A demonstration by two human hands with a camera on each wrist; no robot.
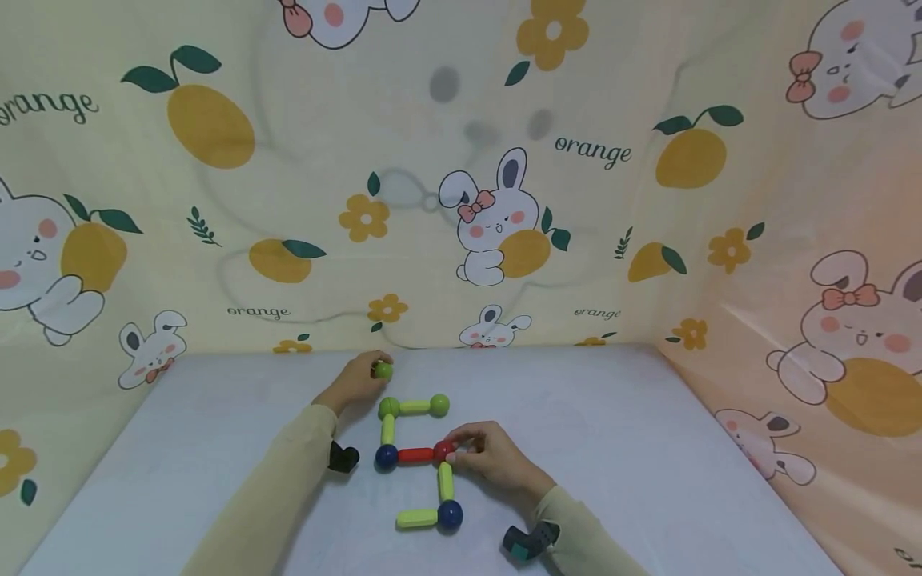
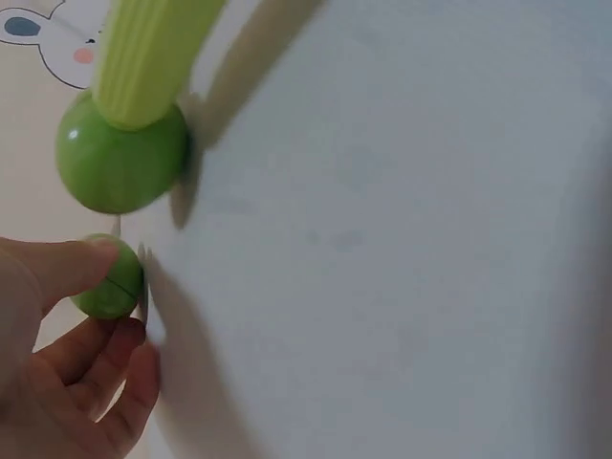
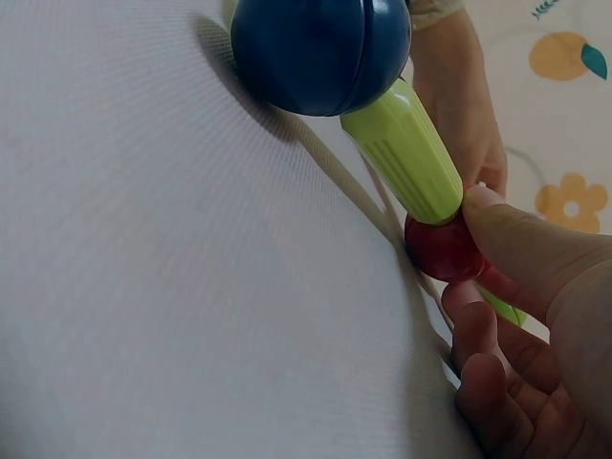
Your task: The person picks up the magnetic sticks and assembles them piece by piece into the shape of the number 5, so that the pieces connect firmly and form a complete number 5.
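Note:
My left hand [image 1: 360,376] pinches a loose green ball [image 1: 384,370] between thumb and fingers, close over the far part of the table. My right hand [image 1: 497,458] holds the red ball [image 1: 441,452] of a shape made of balls and rods lying on the table. From that ball a red rod [image 1: 415,455] runs left to a blue ball [image 1: 386,457]. A yellow-green rod [image 3: 406,158] joins it to a nearer blue ball [image 3: 316,53], from which another rod [image 1: 417,519] points left. Beyond, rods link a green ball [image 1: 389,407] and a second green ball [image 1: 439,405].
A white-covered table [image 1: 612,448] carries the shape. Behind it hangs a cloth [image 1: 310,184] printed with rabbits and oranges, which continues along both sides. Dark wrist mounts [image 1: 531,542] sit on both forearms.

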